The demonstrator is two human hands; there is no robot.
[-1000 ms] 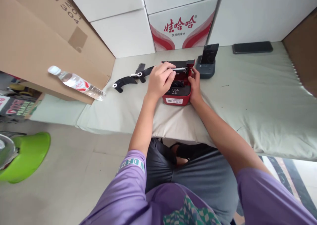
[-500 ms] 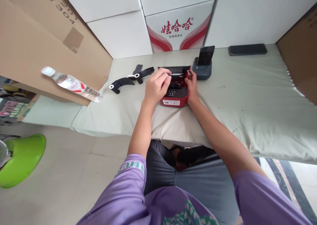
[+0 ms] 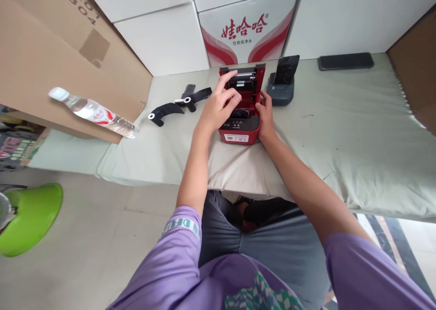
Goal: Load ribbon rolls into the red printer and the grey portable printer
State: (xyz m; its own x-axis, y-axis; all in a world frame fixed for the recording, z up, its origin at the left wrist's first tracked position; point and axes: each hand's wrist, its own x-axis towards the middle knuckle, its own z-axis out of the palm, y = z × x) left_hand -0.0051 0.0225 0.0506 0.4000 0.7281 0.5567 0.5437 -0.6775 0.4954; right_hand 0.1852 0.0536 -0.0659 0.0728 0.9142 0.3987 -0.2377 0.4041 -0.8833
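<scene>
A small red printer [image 3: 240, 129] sits on the pale cloth-covered table [image 3: 340, 132] in front of me, its lid [image 3: 250, 77] raised upright at the back. My left hand [image 3: 218, 106] rests on the printer's left side, fingers spread and reaching up to the open lid. Against the printer's right side, my right hand [image 3: 265, 119] has its fingers curled on the casing. Inside, a black roller bay shows between the hands.
Two black curved parts [image 3: 164, 112] [image 3: 193, 96] lie left of the printer. A grey printer [image 3: 282, 88] with a raised black lid stands to its right, a black phone [image 3: 345, 61] farther right. A water bottle [image 3: 91, 112] lies on a cardboard box [image 3: 51, 55]. White boxes [image 3: 245, 26] line the back.
The printer's lid has swung from low over the body to upright. My left hand's fingers have opened and followed it upward. My right hand stays on the right side.
</scene>
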